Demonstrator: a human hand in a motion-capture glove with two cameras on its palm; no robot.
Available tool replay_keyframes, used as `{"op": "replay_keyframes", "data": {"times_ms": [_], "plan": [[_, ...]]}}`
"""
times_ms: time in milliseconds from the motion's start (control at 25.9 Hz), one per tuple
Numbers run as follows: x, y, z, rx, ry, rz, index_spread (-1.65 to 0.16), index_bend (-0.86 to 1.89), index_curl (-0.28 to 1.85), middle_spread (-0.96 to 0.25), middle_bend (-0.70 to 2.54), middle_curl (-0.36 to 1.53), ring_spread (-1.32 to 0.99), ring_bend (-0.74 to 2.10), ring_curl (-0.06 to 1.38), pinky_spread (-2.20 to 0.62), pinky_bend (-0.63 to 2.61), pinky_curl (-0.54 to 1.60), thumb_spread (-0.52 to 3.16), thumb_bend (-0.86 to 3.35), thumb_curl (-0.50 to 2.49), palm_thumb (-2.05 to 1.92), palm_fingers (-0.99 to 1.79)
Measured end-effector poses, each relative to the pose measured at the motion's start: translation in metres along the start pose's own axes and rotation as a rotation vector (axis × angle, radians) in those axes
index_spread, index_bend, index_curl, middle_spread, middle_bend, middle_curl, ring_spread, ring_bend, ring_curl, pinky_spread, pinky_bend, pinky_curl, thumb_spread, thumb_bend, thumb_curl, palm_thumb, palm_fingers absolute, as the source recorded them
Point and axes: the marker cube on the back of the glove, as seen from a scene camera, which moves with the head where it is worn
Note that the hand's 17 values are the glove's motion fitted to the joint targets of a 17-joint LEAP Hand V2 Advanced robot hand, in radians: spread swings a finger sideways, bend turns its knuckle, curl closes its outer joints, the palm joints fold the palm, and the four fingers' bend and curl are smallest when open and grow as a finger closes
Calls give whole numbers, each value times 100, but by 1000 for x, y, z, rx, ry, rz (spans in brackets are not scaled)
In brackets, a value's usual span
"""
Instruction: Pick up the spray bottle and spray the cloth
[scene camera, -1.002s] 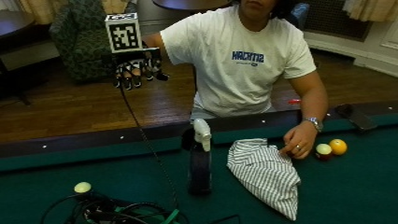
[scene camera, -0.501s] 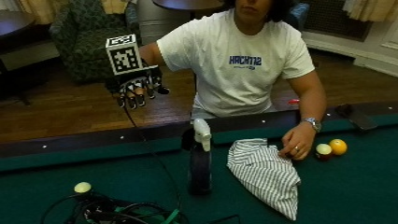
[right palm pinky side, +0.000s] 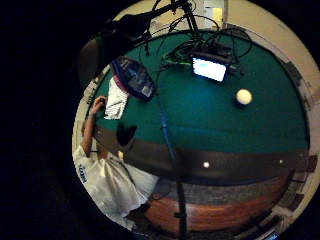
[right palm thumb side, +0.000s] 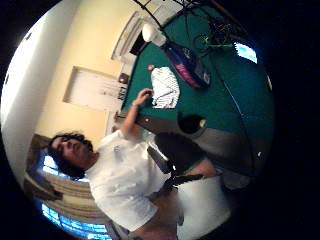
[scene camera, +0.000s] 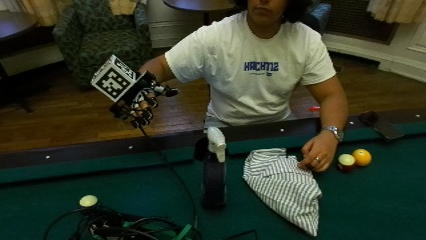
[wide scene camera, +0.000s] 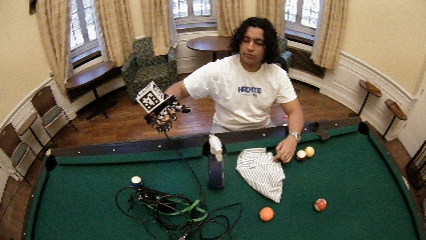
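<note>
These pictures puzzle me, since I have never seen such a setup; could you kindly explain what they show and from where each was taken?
No machine here: a person stands at a pool table with green felt. Their right hand wears a black glove and is raised beside the table with fingers hanging relaxed, holding nothing. The two round pictures come from cameras on that palm, looking down on the table. The other two come from cameras across the table, one wider. On the felt stand a spray bottle and, beside it, a striped cloth, which the bare hand touches at one edge. Billiard balls lie next to that hand, more are scattered about, and a bundle of cables sits near the front.
</note>
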Motion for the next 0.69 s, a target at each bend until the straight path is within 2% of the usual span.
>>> {"op": "replay_keyframes", "data": {"times_ms": [501,694], "plan": [[7,8,32,-50,-463,9,-42,13,19,-8,22,33,-9,48,28,22,50,33,100,3,33,58,32],[9,-9,41,-52,-507,48,-41,13,20,-8,22,34,-9,47,29,21,49,33,101,2,33,64,34]]}}
